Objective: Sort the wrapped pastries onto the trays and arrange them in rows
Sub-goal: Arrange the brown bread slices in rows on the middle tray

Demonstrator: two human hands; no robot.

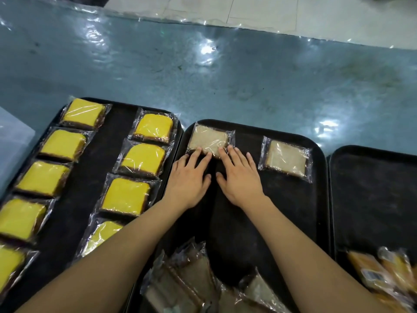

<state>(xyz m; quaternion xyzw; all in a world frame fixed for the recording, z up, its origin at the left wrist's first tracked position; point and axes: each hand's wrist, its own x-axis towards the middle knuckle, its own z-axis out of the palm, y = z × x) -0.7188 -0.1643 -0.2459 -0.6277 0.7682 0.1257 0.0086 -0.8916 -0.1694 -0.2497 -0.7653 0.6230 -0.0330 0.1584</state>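
Three black trays lie side by side. The left tray point(90, 177) carries two rows of yellow-topped wrapped pastries point(143, 159). On the middle tray point(270, 211), a beige wrapped pastry point(208, 137) lies at the far left corner and another beige pastry point(285, 158) at the far right. My left hand point(189, 179) and my right hand point(239, 175) rest flat with fingers spread, their fingertips touching the near edge of the left beige pastry. A heap of brown wrapped pastries point(191, 279) sits at the near end of the middle tray.
The right tray point(372, 199) holds orange wrapped pastries point(383, 272) at its near end. The trays sit on a blue-green surface point(225, 75) covered with clear plastic sheet. A pale blue object point(13, 141) lies at the far left.
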